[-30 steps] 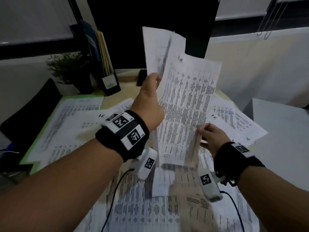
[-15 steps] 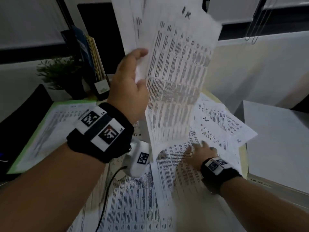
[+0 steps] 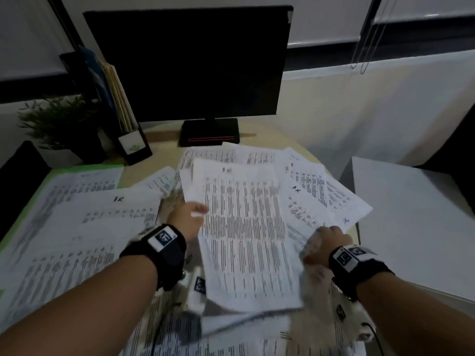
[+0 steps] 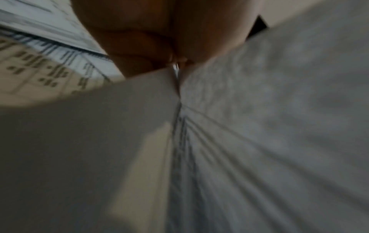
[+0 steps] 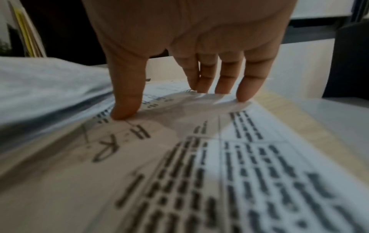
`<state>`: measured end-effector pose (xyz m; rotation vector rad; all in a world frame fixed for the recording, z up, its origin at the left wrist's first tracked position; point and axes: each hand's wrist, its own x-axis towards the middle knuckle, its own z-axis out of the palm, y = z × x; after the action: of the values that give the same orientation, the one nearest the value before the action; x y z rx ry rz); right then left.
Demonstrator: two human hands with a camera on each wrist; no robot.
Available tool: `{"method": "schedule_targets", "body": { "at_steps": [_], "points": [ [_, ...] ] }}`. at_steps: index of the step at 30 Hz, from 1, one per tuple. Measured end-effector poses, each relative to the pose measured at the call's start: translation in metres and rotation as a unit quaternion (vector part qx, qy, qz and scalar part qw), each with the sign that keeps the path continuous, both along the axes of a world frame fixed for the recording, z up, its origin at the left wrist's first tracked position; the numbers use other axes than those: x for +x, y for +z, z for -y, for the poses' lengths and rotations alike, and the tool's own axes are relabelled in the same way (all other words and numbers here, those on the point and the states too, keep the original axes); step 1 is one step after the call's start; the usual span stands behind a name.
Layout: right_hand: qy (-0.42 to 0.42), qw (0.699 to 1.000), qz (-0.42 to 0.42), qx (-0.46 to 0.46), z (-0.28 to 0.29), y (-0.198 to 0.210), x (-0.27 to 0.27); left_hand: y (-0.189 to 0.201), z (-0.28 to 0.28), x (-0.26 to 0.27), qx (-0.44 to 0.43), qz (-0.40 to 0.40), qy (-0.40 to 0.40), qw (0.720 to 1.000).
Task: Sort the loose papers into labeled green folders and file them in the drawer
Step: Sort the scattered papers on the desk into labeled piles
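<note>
The left hand (image 3: 189, 222) pinches the left edge of a printed sheet (image 3: 246, 237), thumb on top, so the sheet spreads to the right of the grip and slopes above the heap of loose papers (image 3: 303, 201) covering the worktop (image 3: 164, 132). The right hand (image 3: 325, 244) sits at the sheet's right side, its grip wide: straight fingers (image 5: 247, 88) and thumb press their tips on a page marked "H.R." (image 5: 179, 157) lying flat in the heap.

The held sheet is white, dense with rows of small dark print in columns, blurred. At the far left a green folder (image 3: 38, 199) lies open under more pages.

The left wrist view shows what the head view hides: the fingertips (image 4: 151, 52) closed on the paper's edge, several sheets fanning from that pinch. The right wrist view alone shows the fingers uncurled and the handwritten letters; the head view shows only the back of that hand.
</note>
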<state>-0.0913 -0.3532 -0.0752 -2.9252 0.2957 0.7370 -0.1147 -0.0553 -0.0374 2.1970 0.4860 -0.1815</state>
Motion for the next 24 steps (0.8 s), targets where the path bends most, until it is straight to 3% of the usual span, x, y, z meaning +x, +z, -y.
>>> {"method": "schedule_targets", "body": {
  "at_steps": [2,4,9,13,17,19,21,22,24],
  "points": [
    [0.014,1.000,-0.009,0.010,0.003,-0.007,0.000,-0.015,0.001,-0.005,0.008,-0.093,-0.057,0.994],
    [0.005,0.999,-0.020,0.046,0.003,-0.010,0.001,-0.023,0.004,-0.009,0.024,-0.136,-0.098,0.985],
    [0.024,0.997,-0.021,0.070,-0.006,-0.010,0.004,-0.035,0.007,-0.013,0.065,-0.168,-0.077,0.981],
    [-0.048,0.992,0.061,0.095,0.015,0.012,0.025,-0.042,0.005,-0.012,0.077,-0.176,-0.058,0.980],
    [-0.219,0.916,0.236,0.238,0.050,0.027,0.046,-0.041,0.007,-0.009,0.098,-0.186,-0.062,0.976],
    [-0.289,0.860,0.226,0.355,0.059,0.017,0.042,-0.043,0.006,-0.009,0.094,-0.184,-0.059,0.977],
    [-0.359,0.805,0.164,0.442,0.065,-0.006,0.030,-0.045,0.006,-0.010,0.089,-0.179,-0.051,0.978],
    [-0.378,0.800,0.125,0.449,0.067,-0.019,0.024,-0.047,0.006,-0.011,0.090,-0.178,-0.052,0.979],
    [-0.357,0.840,0.063,0.403,0.066,-0.038,0.011,-0.048,0.007,-0.012,0.098,-0.177,-0.047,0.978]
  ]
}}
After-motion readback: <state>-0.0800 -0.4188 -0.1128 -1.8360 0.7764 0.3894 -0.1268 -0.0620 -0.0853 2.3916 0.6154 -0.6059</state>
